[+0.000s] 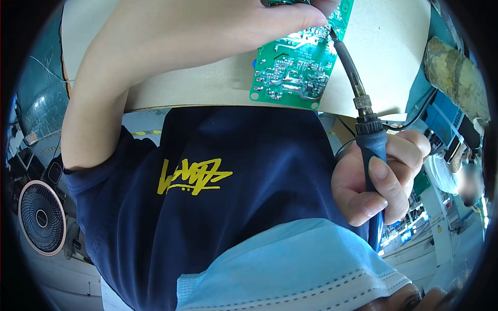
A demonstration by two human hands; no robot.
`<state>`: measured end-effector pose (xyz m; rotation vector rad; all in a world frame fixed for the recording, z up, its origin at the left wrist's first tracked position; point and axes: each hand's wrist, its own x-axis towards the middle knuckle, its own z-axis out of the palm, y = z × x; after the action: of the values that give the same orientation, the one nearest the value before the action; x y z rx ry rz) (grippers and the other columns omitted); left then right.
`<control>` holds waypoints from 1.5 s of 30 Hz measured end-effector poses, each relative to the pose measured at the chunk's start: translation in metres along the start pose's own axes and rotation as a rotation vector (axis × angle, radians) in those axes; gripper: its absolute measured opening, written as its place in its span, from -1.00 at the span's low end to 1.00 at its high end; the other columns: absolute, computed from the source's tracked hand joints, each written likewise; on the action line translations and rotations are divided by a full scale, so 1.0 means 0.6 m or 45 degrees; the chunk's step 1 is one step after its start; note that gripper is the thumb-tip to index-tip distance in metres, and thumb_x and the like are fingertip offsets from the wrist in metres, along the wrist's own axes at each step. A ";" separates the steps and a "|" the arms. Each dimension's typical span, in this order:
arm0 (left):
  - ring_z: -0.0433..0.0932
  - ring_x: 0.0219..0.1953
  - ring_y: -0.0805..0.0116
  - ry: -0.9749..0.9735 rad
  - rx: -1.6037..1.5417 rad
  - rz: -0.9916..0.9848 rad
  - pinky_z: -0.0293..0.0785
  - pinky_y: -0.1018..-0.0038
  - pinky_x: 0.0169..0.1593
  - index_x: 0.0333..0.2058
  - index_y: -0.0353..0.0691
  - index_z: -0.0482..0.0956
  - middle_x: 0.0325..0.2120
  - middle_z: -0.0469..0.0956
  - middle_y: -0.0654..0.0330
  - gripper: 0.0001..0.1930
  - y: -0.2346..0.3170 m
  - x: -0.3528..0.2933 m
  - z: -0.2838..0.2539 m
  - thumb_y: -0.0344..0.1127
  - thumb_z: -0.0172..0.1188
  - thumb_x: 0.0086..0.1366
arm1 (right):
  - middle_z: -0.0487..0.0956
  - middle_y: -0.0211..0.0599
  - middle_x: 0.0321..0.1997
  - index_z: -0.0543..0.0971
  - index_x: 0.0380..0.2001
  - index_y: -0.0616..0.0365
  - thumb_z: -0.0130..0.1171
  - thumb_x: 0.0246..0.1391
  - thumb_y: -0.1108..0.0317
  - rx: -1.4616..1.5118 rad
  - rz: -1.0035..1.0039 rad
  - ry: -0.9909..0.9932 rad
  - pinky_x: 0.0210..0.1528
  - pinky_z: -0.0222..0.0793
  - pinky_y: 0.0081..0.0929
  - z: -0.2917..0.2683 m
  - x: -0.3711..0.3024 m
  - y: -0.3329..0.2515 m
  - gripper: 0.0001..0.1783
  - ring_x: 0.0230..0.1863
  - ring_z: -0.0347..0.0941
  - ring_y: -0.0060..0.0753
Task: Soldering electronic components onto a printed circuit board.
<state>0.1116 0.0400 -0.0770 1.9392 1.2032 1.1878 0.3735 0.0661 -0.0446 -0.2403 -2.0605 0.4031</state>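
Note:
A green circuit board (293, 78) lies on a pale sheet, its upper part under my left hand. My left hand (282, 20) reaches over it from the left, fingers curled together at the upper edge of the picture. A small dark green thing (285, 2) shows beside these fingers; what they hold is cut off and hidden. My right hand (402, 163) is closed round the blue handle of a soldering iron (372, 142). The iron slants up to the left, its tip at the board's solder joints, close to my left fingertips. Whether the tip touches cannot be told.
The pale sheet (197, 85) covers the work surface. A black cable (423, 114) curves behind my right hand. To the right stand a mottled wrapped bundle (456, 75) and a blue box (448, 116). A round fan (42, 217) stands at left. Another person (443, 173) is at far right.

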 end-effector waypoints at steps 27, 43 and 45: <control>0.44 -0.40 0.32 0.019 -0.005 -0.014 0.35 0.41 -0.32 -0.42 -0.31 0.54 -0.49 0.47 0.18 -0.92 0.000 -0.006 0.007 -0.51 0.29 0.16 | 0.40 -0.27 -0.65 0.57 -0.21 0.20 -0.19 0.35 0.19 -0.038 -0.004 -0.024 -0.46 0.06 -0.28 -0.005 0.003 -0.002 -0.62 -0.61 0.26 -0.35; 0.45 -0.40 0.35 0.023 -0.013 -0.029 0.35 0.43 -0.32 -0.40 -0.31 0.55 -0.48 0.48 0.20 -0.93 0.001 -0.005 0.011 -0.52 0.28 0.19 | 0.42 -0.22 -0.62 0.55 -0.14 0.13 -0.21 0.41 0.15 -0.030 0.023 -0.073 -0.43 0.11 -0.26 -0.006 0.002 0.002 -0.62 -0.58 0.28 -0.35; 0.45 -0.40 0.36 0.023 -0.013 -0.033 0.35 0.43 -0.32 -0.40 -0.32 0.55 -0.48 0.48 0.20 -0.93 0.001 -0.005 0.010 -0.52 0.28 0.19 | 0.43 -0.21 -0.61 0.55 -0.14 0.12 -0.20 0.42 0.13 -0.029 0.039 -0.090 -0.41 0.12 -0.26 -0.008 0.005 0.000 -0.62 -0.57 0.29 -0.36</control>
<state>0.1167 0.0368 -0.0803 1.9039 1.2259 1.1981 0.3760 0.0681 -0.0403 -0.2754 -2.1341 0.4124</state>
